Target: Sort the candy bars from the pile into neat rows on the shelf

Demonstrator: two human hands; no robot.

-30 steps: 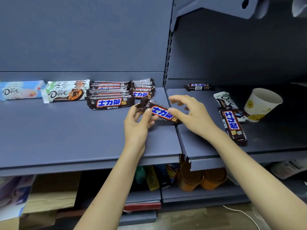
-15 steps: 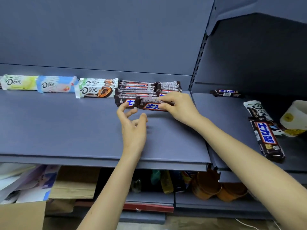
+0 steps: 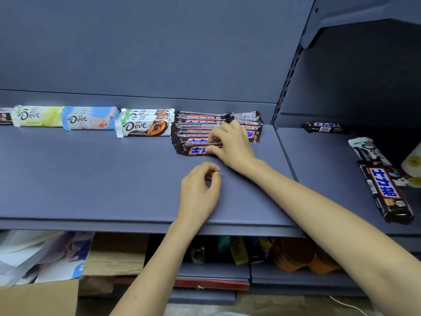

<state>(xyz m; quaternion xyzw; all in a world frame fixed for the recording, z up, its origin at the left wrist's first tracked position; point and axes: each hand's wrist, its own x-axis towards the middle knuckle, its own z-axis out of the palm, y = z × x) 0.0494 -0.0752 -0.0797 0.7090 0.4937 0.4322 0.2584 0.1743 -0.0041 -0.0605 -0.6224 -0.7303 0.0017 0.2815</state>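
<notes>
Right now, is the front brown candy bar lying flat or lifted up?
Lying flat: the brown-wrapped candy bar rests on the blue-grey shelf before its row, right hand pinching it.

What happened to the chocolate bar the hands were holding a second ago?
The Snickers bar moved back and left, onto the front of the Snickers row. The left hand let go and pulled back; the right hand still pinches it. The Dove rows stayed put.
</notes>
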